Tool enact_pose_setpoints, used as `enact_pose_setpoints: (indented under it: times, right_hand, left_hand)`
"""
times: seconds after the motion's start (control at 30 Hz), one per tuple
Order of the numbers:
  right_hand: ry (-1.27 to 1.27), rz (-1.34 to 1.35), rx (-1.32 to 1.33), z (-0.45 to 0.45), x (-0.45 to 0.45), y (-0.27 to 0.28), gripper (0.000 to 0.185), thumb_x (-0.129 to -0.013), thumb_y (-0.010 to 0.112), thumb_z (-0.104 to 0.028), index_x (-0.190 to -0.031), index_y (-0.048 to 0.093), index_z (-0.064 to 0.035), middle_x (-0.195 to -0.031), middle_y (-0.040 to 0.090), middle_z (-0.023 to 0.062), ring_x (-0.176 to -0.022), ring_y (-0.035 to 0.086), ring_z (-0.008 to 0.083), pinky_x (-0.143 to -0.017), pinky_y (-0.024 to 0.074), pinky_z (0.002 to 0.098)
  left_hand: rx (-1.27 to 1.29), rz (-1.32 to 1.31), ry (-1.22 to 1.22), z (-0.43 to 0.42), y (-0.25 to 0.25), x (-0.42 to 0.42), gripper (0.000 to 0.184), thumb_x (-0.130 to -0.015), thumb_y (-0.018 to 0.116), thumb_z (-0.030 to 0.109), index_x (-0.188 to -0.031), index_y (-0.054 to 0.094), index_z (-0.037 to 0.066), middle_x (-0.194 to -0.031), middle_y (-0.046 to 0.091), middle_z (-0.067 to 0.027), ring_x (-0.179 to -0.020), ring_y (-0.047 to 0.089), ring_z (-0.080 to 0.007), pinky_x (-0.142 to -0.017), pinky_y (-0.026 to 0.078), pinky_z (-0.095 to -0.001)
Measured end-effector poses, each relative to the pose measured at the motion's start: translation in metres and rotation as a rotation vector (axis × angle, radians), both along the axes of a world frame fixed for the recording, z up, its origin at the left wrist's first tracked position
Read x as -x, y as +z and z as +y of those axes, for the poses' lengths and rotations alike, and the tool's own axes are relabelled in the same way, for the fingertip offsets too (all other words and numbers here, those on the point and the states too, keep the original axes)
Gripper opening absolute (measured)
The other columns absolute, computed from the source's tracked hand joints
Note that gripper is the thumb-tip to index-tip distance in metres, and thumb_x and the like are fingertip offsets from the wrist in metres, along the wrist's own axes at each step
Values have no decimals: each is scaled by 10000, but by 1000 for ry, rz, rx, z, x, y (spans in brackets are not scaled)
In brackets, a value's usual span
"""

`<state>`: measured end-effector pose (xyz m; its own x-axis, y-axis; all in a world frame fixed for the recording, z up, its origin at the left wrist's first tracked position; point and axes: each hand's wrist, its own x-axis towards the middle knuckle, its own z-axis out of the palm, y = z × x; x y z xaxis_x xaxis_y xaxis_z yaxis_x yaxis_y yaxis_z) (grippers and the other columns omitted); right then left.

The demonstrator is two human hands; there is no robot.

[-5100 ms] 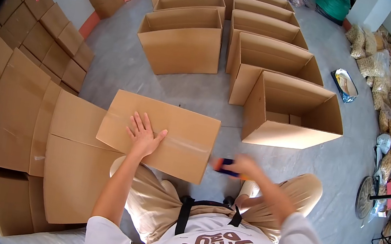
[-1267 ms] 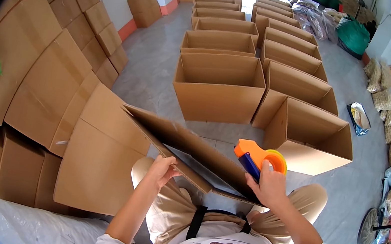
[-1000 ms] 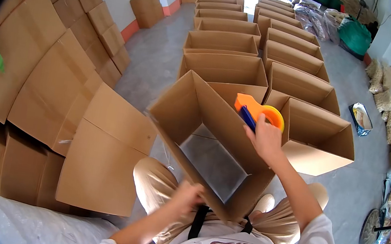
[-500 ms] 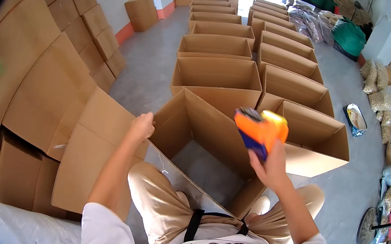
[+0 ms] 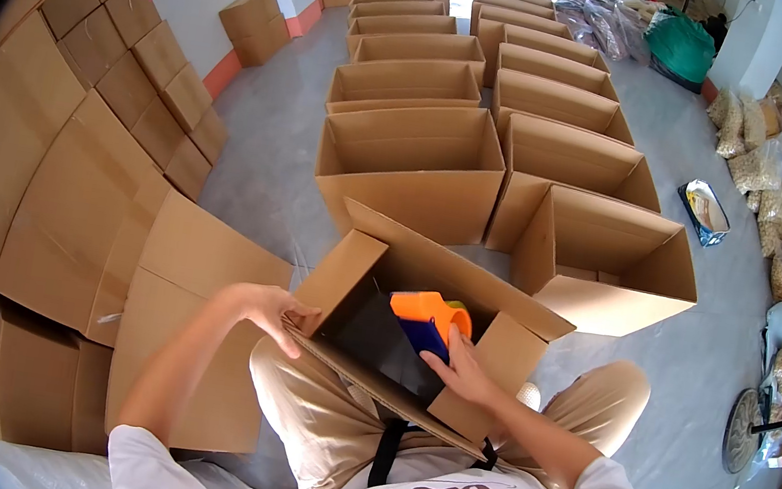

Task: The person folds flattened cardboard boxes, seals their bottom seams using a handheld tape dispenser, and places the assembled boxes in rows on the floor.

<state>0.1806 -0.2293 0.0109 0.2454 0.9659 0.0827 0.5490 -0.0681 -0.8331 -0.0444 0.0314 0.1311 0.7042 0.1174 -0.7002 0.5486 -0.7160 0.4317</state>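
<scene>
Between my knees stands a cardboard box (image 5: 429, 262) with its end flaps bent inward over the opening and the floor showing through the middle. At its near left corner, my left hand (image 5: 268, 311) grips the cardboard edge between thumb and fingers. My right hand (image 5: 465, 369) holds an orange and dark blue tape dispenser (image 5: 428, 321) over the opening, close to the right flap (image 5: 495, 361). The fingers wrap around the dispenser's lower end and partly hide it.
Two rows of open cardboard boxes (image 5: 410, 182) stretch away ahead. Flattened cardboard (image 5: 198, 317) leans at my left, with stacked cartons (image 5: 125, 63) behind. To the right are filled clear bags (image 5: 760, 173), a small blue-patterned container (image 5: 704, 212) and a round metal base (image 5: 742, 431).
The end flaps of the box have folded inward. My right hand has moved left and down with the tape dispenser. The left hand has shifted down along the corner, and the view has tilted slightly.
</scene>
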Motion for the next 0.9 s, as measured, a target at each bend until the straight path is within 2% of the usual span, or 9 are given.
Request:
enact_pose_setpoints:
  times: [0.1, 0.23, 0.33, 0.4, 0.43, 0.5, 0.6, 0.73, 0.9]
  right_hand:
    - [49, 315, 96, 12, -8, -28, 560, -863, 603, -336, -1199, 350, 33, -1089, 514, 243, -993, 536, 339, -855, 427, 385]
    - [135, 625, -94, 15, -33, 62, 643, -859, 626, -230, -1344, 274, 4, -1221, 475, 154, -1101, 487, 228, -932, 398, 330]
    - [-87, 557, -310, 16, -66, 118, 480, -866, 601, -159, -1256, 367, -5, -1096, 549, 107, -985, 546, 179, -923, 404, 306]
    - [-271, 655, -406, 23, -84, 146, 343, -884, 565, -185, -1152, 443, -8, -959, 593, 73, -875, 573, 145, -867, 423, 293]
    - [-350, 638, -460, 25, -99, 147, 294, -895, 546, -209, -1098, 473, -10, -892, 605, 56, -822, 578, 131, -829, 433, 284]
    - [-445, 666, -449, 28, -110, 124, 291, -912, 507, -255, -1070, 493, -11, -867, 607, 64, -807, 574, 140, -790, 434, 283]
    - [-569, 688, -329, 18, -82, 81, 354, -944, 454, -330, -1101, 480, -14, -843, 594, 70, -776, 572, 146, -744, 455, 283]
    - [-572, 625, -262, -33, -13, 47, 381, -976, 380, -354, -1111, 460, -7, -806, 580, 73, -726, 570, 141, -672, 469, 274]
    - [-414, 523, -265, -49, -9, 15, 412, -980, 348, -376, -1040, 521, -6, -796, 590, 72, -702, 570, 146, -675, 466, 276]
  left_hand:
    - [-75, 154, 65, -5, 3, -21, 738, -592, 802, 442, -1177, 583, 50, -1047, 661, -111, -1012, 616, -232, -887, 472, -312]
    - [20, -89, 103, -3, -18, -51, 670, -554, 822, 413, -1071, 637, 30, -941, 680, -127, -963, 630, -253, -888, 479, -333]
    - [-246, -27, 149, -23, -23, -76, 853, -525, 845, 397, -1213, 529, 3, -1121, 610, -176, -1114, 548, -278, -983, 414, -350]
    - [-899, -581, 91, -31, -78, -65, 1171, -457, 856, 447, -1385, 282, 22, -1340, 435, -195, -1247, 415, -304, -1013, 367, -340]
    - [-896, -578, 95, -32, -93, -61, 1171, -457, 856, 447, -1385, 282, 22, -1340, 435, -195, -1247, 415, -304, -1013, 367, -340]
    - [-719, -389, 742, -36, -116, -53, 1383, -460, 839, 512, -1424, -10, 0, -1421, 301, -209, -1305, 318, -323, -1052, 314, -351]
    - [-323, -464, 853, -32, -119, -42, 1428, -475, 837, 518, -1399, -96, -43, -1401, 354, -184, -1281, 368, -304, -1037, 334, -351]
    - [-116, -710, 939, -31, -126, -38, 1258, -617, 812, 413, -1391, -47, -85, -1392, 360, -195, -1238, 422, -281, -1024, 351, -345]
    - [-154, -660, 1040, -24, -135, -47, 769, -780, 593, 531, -1341, 402, 41, -1202, 571, -161, -1104, 551, -287, -919, 416, -369]
